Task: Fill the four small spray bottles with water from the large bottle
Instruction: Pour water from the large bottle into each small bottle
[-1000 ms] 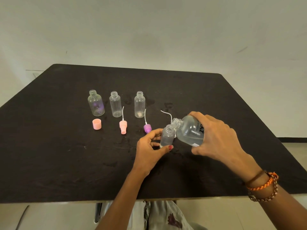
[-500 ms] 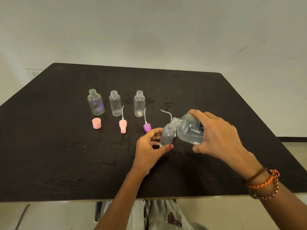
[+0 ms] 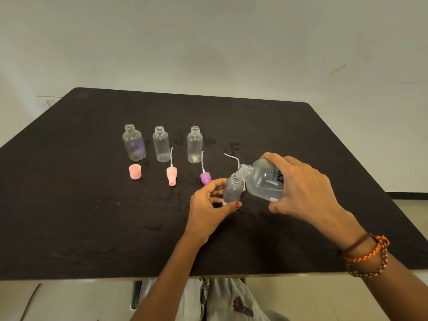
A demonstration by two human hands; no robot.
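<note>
My right hand [image 3: 303, 186] grips the large clear bottle [image 3: 264, 179], tipped to the left with its open neck just over the mouth of a small clear spray bottle [image 3: 232, 189]. My left hand [image 3: 206, 205] steadies that small bottle upright on the black table [image 3: 69, 216]. Water shows in the big bottle's lower side. Three more open small bottles stand in a row further back: one [image 3: 134, 144] at the left, one [image 3: 161, 144] in the middle and one [image 3: 194, 145] on the right.
In front of the row lie a pink cap [image 3: 135, 171], a pink spray head [image 3: 171, 174] with its tube and a purple spray head [image 3: 205, 177]. A white tube [image 3: 232, 158] curls behind the large bottle. Wet marks dot the table top.
The large bottle's neck has come slightly closer over the small bottle's mouth. Both hands have otherwise stayed where they were.
</note>
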